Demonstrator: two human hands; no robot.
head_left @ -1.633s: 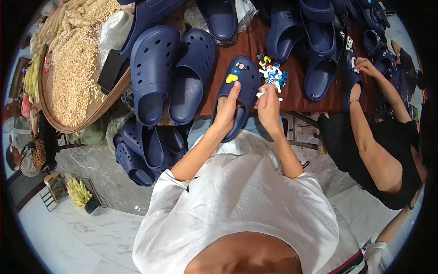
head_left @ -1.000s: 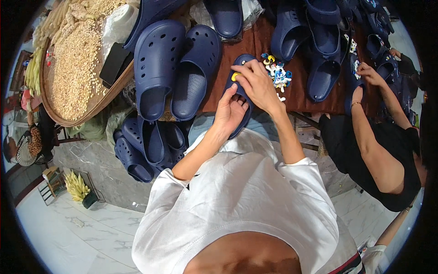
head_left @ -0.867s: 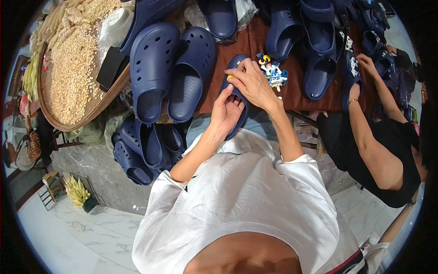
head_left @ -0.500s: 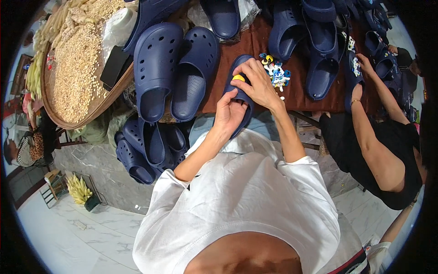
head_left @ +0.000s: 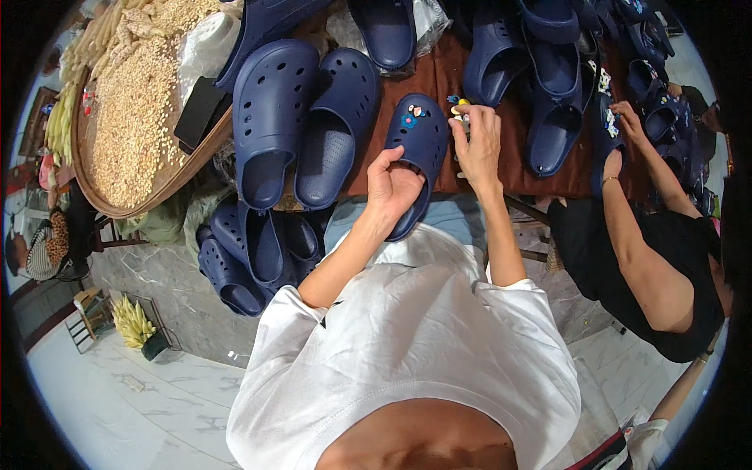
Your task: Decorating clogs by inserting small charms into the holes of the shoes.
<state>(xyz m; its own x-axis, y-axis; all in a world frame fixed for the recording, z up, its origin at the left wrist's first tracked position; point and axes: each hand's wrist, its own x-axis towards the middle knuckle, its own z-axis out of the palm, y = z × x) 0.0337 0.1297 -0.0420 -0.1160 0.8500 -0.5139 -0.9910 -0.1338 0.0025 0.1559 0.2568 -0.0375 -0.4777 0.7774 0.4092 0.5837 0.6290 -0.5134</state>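
Observation:
A navy clog [head_left: 410, 149] rests at the table's front edge, its toe pointing away from me. My left hand [head_left: 392, 186] grips it at the opening, the thumb on top and the fingers reaching inside. Small charms [head_left: 411, 117], one of them a blue flower, sit on the clog's toe. My right hand [head_left: 479, 145] is just right of the clog, over a small pile of charms [head_left: 462, 103] that it mostly covers. Its fingers are curled toward the thumb; whatever is between them is too small and hidden to name.
More navy clogs [head_left: 276, 110] stand at left, behind and at right on the brown cloth [head_left: 439, 66]. A round tray [head_left: 117, 210] of pale kernels, with a black phone [head_left: 200, 113] at its rim, lies far left. Another person's hand [head_left: 627, 121] works on a charm-covered clog at right.
My right hand has moved off the clog's toe to the charm pile at right. The yellow piece no longer shows on the clog; charms on its toe are uncovered. My left hand keeps its grip.

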